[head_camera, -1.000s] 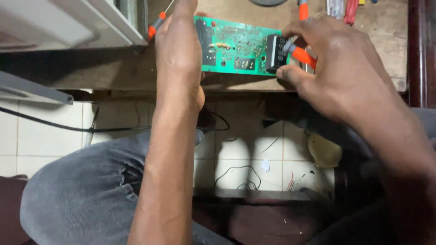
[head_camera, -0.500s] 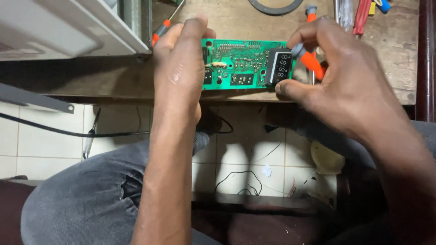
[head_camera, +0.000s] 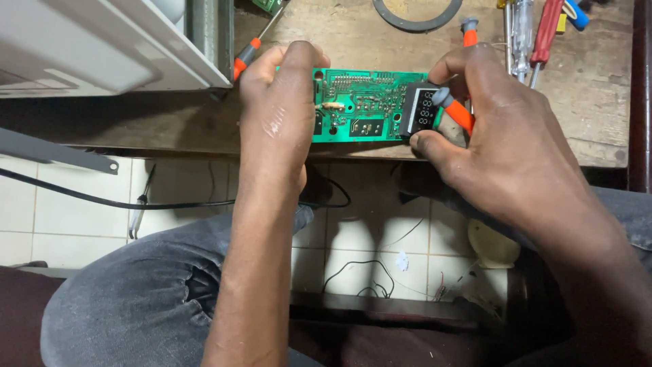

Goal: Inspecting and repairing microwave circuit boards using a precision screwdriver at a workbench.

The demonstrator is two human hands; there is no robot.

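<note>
A green board (head_camera: 363, 105) lies flat near the front edge of a wooden table (head_camera: 598, 102). It has small parts on it and a black number screen (head_camera: 422, 109) at its right end.

The left hand (head_camera: 278, 109) rests on the left end of the board. Its fingers are bent and close together. They press down on the board and curl over its far edge. The thumb side hides that end of the board.

The right hand (head_camera: 499, 132) is at the right end of the board. Its thumb (head_camera: 435, 146) presses the front corner of the board, just under the number screen. Its other fingers wrap around a tool with orange and grey handles (head_camera: 456, 109). The tool lies just beside the number screen. I cannot tell what the tip of the tool touches, because the hand hides it.

An orange screwdriver (head_camera: 248, 54) lies behind the left hand, beside a grey metal box (head_camera: 109, 47). A dark ring (head_camera: 414, 17) lies at the back of the table. More screwdrivers (head_camera: 536, 34), one clear and one red, lie at the back right.

Under the table there are white floor tiles (head_camera: 183, 183) and thin black wires (head_camera: 102, 200). The person's knees in grey jeans (head_camera: 136, 299) show at the bottom.
</note>
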